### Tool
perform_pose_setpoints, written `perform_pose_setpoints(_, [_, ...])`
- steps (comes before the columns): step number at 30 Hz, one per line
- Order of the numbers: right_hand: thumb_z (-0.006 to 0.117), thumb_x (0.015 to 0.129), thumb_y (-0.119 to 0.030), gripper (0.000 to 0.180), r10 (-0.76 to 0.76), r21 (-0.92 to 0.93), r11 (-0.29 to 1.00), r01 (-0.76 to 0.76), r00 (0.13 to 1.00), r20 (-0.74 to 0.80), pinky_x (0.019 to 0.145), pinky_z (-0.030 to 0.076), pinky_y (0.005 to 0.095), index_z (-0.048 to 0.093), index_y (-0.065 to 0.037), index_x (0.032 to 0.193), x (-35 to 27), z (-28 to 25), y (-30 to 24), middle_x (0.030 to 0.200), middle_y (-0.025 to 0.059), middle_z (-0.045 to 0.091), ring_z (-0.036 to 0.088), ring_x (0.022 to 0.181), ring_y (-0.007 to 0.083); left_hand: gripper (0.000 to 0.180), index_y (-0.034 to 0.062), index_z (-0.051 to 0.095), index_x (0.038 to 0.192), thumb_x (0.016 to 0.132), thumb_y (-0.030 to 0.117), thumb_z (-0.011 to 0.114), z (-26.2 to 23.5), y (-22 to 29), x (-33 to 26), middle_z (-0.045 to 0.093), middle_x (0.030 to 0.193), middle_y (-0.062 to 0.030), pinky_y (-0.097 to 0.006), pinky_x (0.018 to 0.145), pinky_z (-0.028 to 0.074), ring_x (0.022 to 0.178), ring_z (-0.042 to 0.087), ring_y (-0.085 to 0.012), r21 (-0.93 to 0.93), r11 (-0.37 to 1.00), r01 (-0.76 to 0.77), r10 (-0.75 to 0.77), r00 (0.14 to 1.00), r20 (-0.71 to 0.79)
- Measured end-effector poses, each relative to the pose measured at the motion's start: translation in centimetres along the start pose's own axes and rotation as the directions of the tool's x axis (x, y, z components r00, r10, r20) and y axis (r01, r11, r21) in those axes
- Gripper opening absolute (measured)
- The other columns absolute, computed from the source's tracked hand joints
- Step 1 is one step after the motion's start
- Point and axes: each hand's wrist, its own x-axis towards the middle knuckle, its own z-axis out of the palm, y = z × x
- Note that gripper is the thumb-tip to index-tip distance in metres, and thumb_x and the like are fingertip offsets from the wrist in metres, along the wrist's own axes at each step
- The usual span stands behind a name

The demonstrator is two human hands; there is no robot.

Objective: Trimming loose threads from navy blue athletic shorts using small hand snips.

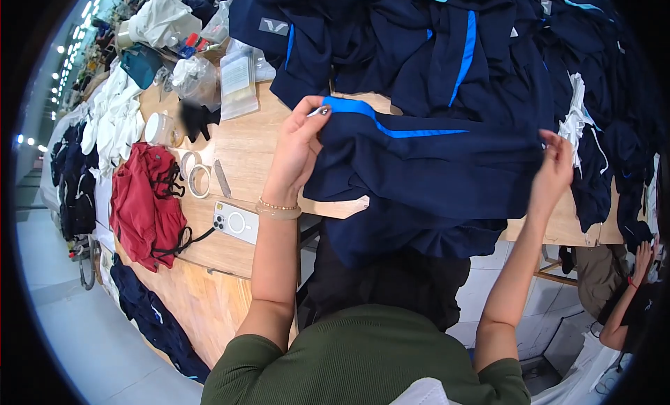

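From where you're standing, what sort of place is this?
Probably a garment workshop: a heap of navy clothing covers much of the wooden table, white cloth pieces are piled at the left, and the left hand pinches a navy garment with a blue strip.

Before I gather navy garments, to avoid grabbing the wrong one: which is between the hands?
The garment spread between the left hand and right hand, its blue stripe starting at the left hand; the heaped garments lie beyond it.
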Motion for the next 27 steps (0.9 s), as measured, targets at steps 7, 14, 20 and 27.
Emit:
perform_pose_setpoints(7, [0.072, 0.084, -0.007, 0.02, -0.052, 0.392, 0.841, -0.373, 0.665, 0.745, 0.06, 0.038, 0.0184, 0.07, 0.003, 0.101, -1.3, 7.9, -10.4, 0.075, -0.0022, 0.061, 0.049, 0.066, 0.0023, 0.021, 0.0021, 0.059, 0.116, 0.096, 0.01, 0.06, 6.3, 1.2, 0.9, 0.064, 0.084, 0.0045, -0.013, 0.062, 0.038, 0.07, 0.05, 0.0025, 0.249, 0.967, 0.05, -0.149, 0.905, 0.398])
perform_pose_setpoints(14, [0.073, 0.083, -0.009, 0.01, 0.065, 0.532, 0.783, -0.323, 0.893, 0.445, 0.055, 0.034, 0.0185, 0.07, 0.0, 0.088, -0.3, 6.0, -9.4, 0.07, -0.0045, 0.059, 0.045, 0.06, 0.0007, 0.026, -0.0025, 0.06, 0.104, 0.089, 0.017, 0.069, 7.5, -0.6, 0.5, 0.067, 0.077, -0.0047, -0.025, 0.057, 0.042, 0.061, 0.054, -0.0088, 0.368, 0.929, 0.026, -0.177, 0.907, 0.382])
perform_pose_setpoints(20, [0.073, 0.085, -0.016, 0.011, 0.376, 0.527, 0.714, -0.461, 0.887, 0.267, 0.049, 0.021, 0.0207, 0.066, -0.007, 0.082, 2.7, 0.6, -2.7, 0.06, -0.0098, 0.041, 0.031, 0.05, 0.0017, 0.028, -0.0042, 0.064, 0.078, 0.074, 0.018, 0.079, 1.4, -0.2, 1.6, 0.061, 0.067, -0.0119, -0.031, 0.059, 0.044, 0.058, 0.054, -0.0224, 0.892, 0.374, -0.252, -0.1, 0.946, 0.31])
perform_pose_setpoints(27, [0.072, 0.086, -0.015, 0.011, 0.503, 0.49, 0.666, -0.562, 0.824, 0.262, 0.048, 0.024, 0.0209, 0.067, -0.006, 0.084, 1.3, 0.2, 0.6, 0.059, -0.0081, 0.042, 0.032, 0.049, 0.002, 0.018, 0.0023, 0.054, 0.082, 0.083, 0.002, 0.072, 1.2, -0.4, 2.5, 0.063, 0.095, -0.0032, -0.019, 0.075, 0.045, 0.082, 0.057, -0.0079, 0.698, 0.716, -0.005, -0.155, 0.974, 0.167])
